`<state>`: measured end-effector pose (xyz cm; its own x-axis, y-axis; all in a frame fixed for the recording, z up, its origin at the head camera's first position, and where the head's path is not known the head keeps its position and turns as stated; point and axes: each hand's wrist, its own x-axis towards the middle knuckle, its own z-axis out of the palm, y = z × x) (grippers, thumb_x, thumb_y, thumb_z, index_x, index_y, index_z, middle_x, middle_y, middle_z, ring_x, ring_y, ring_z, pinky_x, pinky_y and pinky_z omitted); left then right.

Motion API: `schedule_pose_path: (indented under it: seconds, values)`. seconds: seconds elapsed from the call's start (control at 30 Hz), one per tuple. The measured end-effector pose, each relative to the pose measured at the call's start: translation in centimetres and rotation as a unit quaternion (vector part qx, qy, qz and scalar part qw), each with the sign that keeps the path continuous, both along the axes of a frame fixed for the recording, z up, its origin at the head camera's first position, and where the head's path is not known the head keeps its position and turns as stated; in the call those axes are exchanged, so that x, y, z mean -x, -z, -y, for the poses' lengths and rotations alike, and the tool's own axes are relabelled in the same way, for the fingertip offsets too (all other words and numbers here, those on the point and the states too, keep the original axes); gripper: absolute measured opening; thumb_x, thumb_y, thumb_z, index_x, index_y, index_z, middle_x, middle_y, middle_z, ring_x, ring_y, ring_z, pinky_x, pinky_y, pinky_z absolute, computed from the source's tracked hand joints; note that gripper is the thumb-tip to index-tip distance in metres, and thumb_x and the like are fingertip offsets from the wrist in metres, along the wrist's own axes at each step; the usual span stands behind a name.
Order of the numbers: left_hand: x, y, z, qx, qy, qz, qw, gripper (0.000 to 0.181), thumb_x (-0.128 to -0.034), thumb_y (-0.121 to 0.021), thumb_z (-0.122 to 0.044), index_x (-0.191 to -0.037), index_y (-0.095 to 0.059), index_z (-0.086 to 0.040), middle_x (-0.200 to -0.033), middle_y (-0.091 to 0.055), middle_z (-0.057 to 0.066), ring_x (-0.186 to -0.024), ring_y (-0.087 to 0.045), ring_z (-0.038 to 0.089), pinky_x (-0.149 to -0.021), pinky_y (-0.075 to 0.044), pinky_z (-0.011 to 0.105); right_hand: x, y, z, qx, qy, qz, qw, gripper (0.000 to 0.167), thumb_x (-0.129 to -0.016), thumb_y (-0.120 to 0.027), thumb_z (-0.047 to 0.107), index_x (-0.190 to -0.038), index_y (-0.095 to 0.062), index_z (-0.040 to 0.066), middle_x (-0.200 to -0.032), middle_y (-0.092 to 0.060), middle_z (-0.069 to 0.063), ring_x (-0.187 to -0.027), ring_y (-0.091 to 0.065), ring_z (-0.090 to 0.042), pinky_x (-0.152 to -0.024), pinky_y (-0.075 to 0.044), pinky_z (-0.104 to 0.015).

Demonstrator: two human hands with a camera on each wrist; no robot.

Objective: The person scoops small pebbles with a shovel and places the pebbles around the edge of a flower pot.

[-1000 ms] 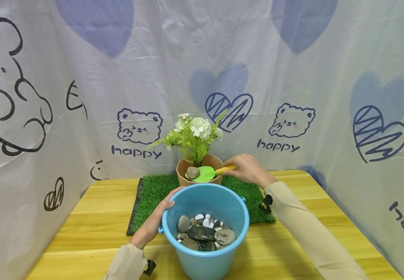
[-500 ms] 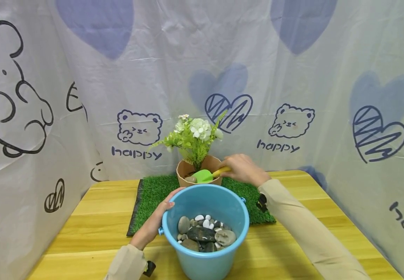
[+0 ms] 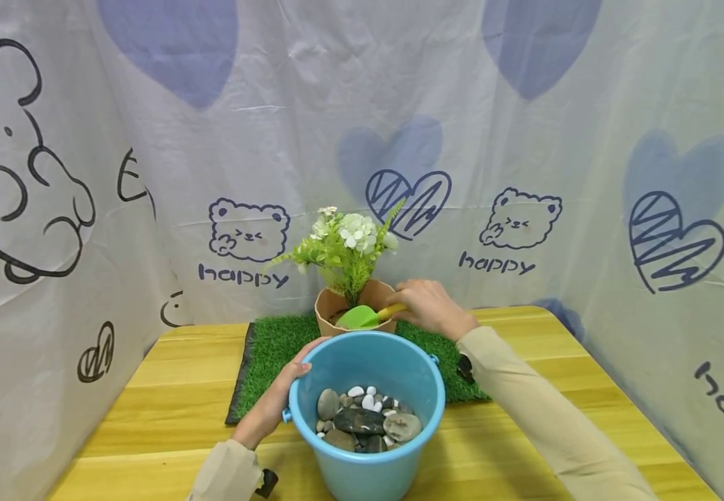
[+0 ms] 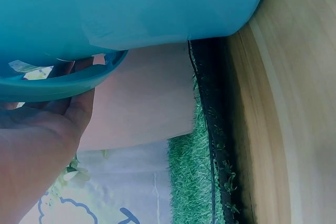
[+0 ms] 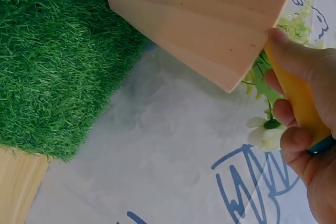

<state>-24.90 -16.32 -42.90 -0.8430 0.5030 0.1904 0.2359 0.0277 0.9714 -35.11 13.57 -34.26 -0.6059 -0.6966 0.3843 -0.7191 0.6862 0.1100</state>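
My right hand (image 3: 425, 306) grips the yellow handle of a small trowel (image 3: 360, 318). The trowel's green blade lies inside the mouth of a tan faceted flowerpot (image 3: 374, 291). White flowers and green leaves (image 3: 352, 240) stand up out of this pot. In the right wrist view, fingers and thumb wrap the handle (image 5: 296, 100) beside the pot's rim. My left hand (image 3: 280, 393) holds the left rim of a light blue bucket (image 3: 368, 476), thumb over the edge. Inside the bucket lie a long dark stone (image 3: 360, 420), a pale stone (image 3: 402, 426) and several smaller pebbles.
The pot stands on a green turf mat (image 3: 280, 348) behind the bucket, on a wood-grain table (image 3: 149, 417). A white printed cloth (image 3: 299, 139) hangs behind and at both sides.
The trowel has tipped and shifted slightly left and down in the pot. The round stone on its blade has slid off into the pot and is out of sight. My left hand stays put.
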Motion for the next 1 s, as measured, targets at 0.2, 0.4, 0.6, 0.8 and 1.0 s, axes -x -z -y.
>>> schedule_pose_path:
  seconds: [0.2, 0.4, 0.6, 0.8, 1.0]
  values:
    - [-0.1, 0.0, 0.0, -0.002, -0.005, -0.001, 1.0, 0.058, -0.1004, -0.025, -0.032, -0.157, -0.021, -0.021, -0.161, -0.024, 0.009, -0.143, -0.031, 0.039, -0.108, -0.033, 0.046, -0.2, 0.3, 0.1, 0.016, 0.03, -0.01, 0.9994, 0.021, -0.087, -0.075, 0.025, -0.107, -0.077, 0.02, -0.085, -0.065, 0.004, -0.072, -0.057, -0.012, -0.061, -0.048, -0.026]
    - [0.1, 0.1, 0.0, -0.004, -0.008, -0.005, 0.9999, 0.058, -0.0995, -0.025, -0.03, -0.157, -0.022, -0.02, -0.16, -0.026, 0.01, -0.143, -0.031, 0.039, -0.108, -0.032, 0.045, -0.1, 0.6, -0.1, 0.032, 0.047, -0.02, 0.9982, 0.021, -0.089, -0.072, 0.024, -0.109, -0.076, 0.019, -0.088, -0.066, 0.002, -0.072, -0.058, -0.014, -0.059, -0.047, -0.027]
    - [0.0, 0.0, 0.0, -0.006, -0.011, -0.001, 0.9999, 0.06, -0.0992, -0.025, -0.029, -0.157, -0.02, -0.016, -0.16, -0.025, 0.012, -0.142, -0.03, 0.04, -0.109, -0.032, 0.045, -0.1, 0.8, -0.4, 0.048, 0.049, -0.019, 0.9975, 0.021, -0.089, -0.072, 0.022, -0.109, -0.075, 0.018, -0.09, -0.067, 0.001, -0.073, -0.058, -0.014, -0.06, -0.047, -0.026]
    - [-0.2, -0.1, 0.0, -0.001, -0.009, -0.004, 0.9999, 0.06, -0.0993, -0.026, -0.031, -0.157, -0.019, -0.016, -0.161, -0.023, 0.013, -0.143, -0.029, 0.041, -0.109, -0.032, 0.046, -0.2, 0.9, -0.9, 0.052, 0.053, -0.02, 0.997, 0.025, -0.087, -0.074, 0.024, -0.111, -0.075, 0.017, -0.09, -0.067, 0.002, -0.074, -0.058, -0.013, -0.061, -0.047, -0.026]
    - [-0.3, -0.2, -0.1, 0.004, -0.017, 0.002, 0.9998, 0.061, -0.0992, -0.026, -0.032, -0.158, -0.019, -0.016, -0.161, -0.023, 0.012, -0.143, -0.029, 0.041, -0.11, -0.031, 0.048, -0.2, 1.0, -1.2, 0.054, 0.059, 0.001, 0.9968, 0.026, -0.088, -0.073, 0.025, -0.112, -0.074, 0.015, -0.091, -0.067, 0.002, -0.074, -0.058, -0.012, -0.061, -0.047, -0.025]
